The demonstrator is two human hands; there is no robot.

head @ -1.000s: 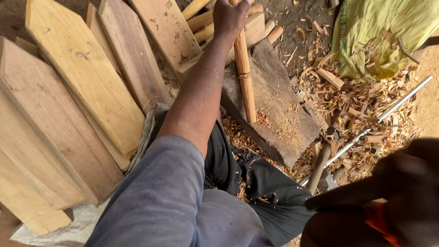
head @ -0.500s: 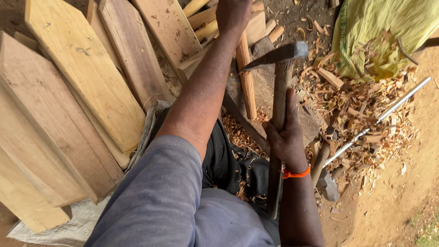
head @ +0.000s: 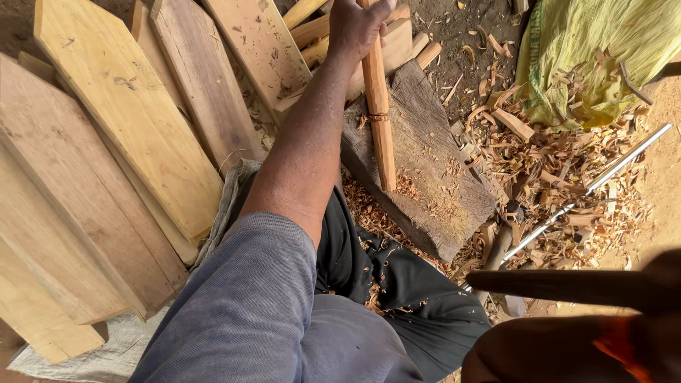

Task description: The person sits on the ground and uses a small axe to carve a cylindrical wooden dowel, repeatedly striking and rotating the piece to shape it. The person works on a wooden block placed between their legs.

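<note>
Firmly, a reddish wooden stick (head: 377,106) is gripped near its top by the left hand (head: 357,25), its lower end resting on a weathered chopping block (head: 433,177). Blurred at lower right, the right hand (head: 652,319) is closed around a dark tool handle (head: 567,287). Shavings (head: 553,163) are scattered beside.

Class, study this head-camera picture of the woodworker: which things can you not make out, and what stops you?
- Right hand, head view: blurred, dark, cut by the frame edges; its grip is unclear.
- Dark handle: blurred; its head is not visible.
- Left hand: fingertips cut off by the top edge.
- Wooden stick: upper end hidden by that hand and edge.
</note>
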